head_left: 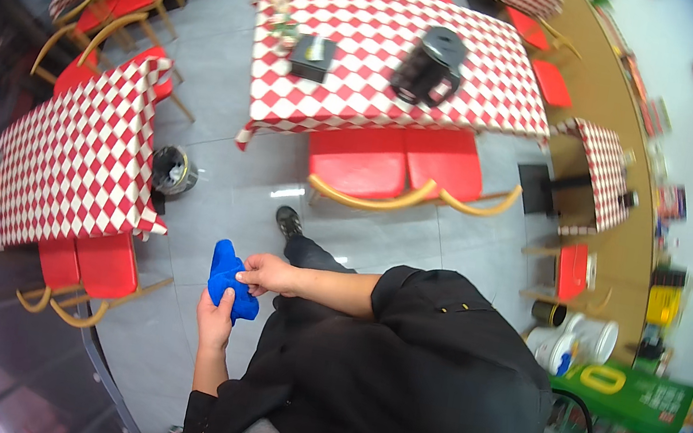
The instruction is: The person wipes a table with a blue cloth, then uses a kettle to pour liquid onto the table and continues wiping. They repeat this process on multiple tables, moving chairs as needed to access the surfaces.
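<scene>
A bunched blue cloth [225,275] is held between both hands, above the grey tiled floor. My left hand [215,318] grips its lower part, thumb on top. My right hand [265,275] pinches the cloth's right side between thumb and fingers. Ahead stands a table with a red-and-white checked tablecloth [362,24]. On it are a dark electric kettle [433,65], a black napkin box [311,58] and, at its left end, a small vase of flowers [282,32].
Red-seated chairs [358,161] line the near side of that table. Another checked table [80,156] stands at the left, with a waste bin [174,171] beside it. White buckets [594,337] and a green-topped display fridge [628,400] are at the right.
</scene>
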A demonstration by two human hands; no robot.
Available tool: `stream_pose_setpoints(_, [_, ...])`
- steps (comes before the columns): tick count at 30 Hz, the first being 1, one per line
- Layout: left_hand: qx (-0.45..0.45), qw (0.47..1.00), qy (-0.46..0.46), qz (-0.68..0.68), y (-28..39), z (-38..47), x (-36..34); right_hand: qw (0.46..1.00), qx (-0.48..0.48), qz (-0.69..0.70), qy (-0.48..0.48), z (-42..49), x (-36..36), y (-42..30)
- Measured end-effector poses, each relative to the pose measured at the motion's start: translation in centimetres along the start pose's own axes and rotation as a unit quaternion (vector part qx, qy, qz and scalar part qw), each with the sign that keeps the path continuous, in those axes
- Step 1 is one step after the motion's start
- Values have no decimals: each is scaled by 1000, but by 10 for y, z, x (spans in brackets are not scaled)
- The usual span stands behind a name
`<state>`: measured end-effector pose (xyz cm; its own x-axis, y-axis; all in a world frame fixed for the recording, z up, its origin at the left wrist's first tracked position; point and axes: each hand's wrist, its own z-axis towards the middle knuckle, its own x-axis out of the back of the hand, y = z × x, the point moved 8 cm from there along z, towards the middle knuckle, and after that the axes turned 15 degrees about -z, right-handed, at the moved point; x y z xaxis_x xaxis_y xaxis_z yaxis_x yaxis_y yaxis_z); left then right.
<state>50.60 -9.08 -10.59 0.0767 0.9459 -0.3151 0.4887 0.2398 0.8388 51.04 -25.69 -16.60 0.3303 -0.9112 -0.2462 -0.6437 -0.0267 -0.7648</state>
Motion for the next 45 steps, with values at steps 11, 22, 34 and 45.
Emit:
stream_pose_setpoints(11, [40,984,-81,-155,-50,-58,-217,992,27,0,120,-193,118,22])
stream_pose_setpoints(22, [107,985,-138,3,-165,-24,-538,945,130,48,296,-399,403,80])
stream_pose_setpoints(34, [125,987,-47,-89,-184,32,-548,857,117,-300,402,-375,543,-42])
stream_pose_setpoints(45, [129,963,136,-196,-219,31,-445,897,63,-106,425,-211,602,-131])
